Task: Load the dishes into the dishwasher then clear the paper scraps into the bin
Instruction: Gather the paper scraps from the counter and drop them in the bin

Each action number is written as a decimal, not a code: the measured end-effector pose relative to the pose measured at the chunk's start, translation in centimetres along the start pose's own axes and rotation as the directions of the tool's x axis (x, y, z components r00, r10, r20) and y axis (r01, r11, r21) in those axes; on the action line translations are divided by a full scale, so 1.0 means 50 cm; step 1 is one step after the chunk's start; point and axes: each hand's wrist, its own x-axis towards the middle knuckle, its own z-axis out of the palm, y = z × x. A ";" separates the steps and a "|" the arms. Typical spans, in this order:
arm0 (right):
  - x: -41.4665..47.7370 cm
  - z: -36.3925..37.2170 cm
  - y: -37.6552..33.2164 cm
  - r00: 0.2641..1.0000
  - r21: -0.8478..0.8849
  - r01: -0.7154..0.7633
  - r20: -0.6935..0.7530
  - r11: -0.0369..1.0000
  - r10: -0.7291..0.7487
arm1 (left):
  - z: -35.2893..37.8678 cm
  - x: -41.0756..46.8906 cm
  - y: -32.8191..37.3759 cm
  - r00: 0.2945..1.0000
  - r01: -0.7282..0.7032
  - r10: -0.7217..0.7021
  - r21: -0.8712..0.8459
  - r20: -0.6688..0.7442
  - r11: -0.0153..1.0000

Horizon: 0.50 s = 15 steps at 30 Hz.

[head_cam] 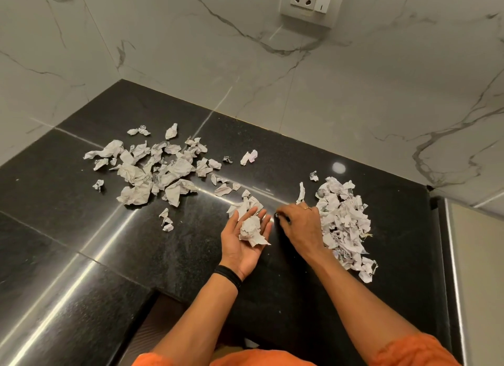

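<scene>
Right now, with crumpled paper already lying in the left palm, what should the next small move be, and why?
Probably bring the right hand across and drop its pick onto the paper wad in the upturned left hand. Its fingertips are down on the black countertop beside the right-hand scrap pile, apparently at a tiny scrap, and the palm is not full.

Print on paper scraps [344,223] too small; nothing legible.

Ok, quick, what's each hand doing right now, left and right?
Left hand: open, palm up, crumpled paper scraps resting in it.
Right hand: palm down beside the scrap pile; whether it pinches anything cannot be told.
</scene>
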 end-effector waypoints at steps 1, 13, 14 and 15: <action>-0.002 0.000 0.001 1.000 0.020 -0.020 -0.004 1.000 0.020 | 0.001 0.001 -0.002 1.000 -0.001 0.001 -0.007 -0.003 1.000; -0.093 -0.067 -0.086 0.996 0.484 0.078 -0.068 0.871 -0.051 | 0.028 0.025 -0.041 1.000 0.025 -0.024 -0.058 0.012 0.998; -0.094 -0.064 -0.084 0.998 0.495 0.062 -0.055 0.866 -0.040 | 0.029 0.023 -0.041 0.999 0.027 -0.026 -0.055 0.020 0.998; -0.095 -0.063 -0.083 0.999 0.517 0.039 -0.050 0.855 -0.015 | 0.029 0.020 -0.040 0.999 0.027 -0.026 -0.056 0.028 0.998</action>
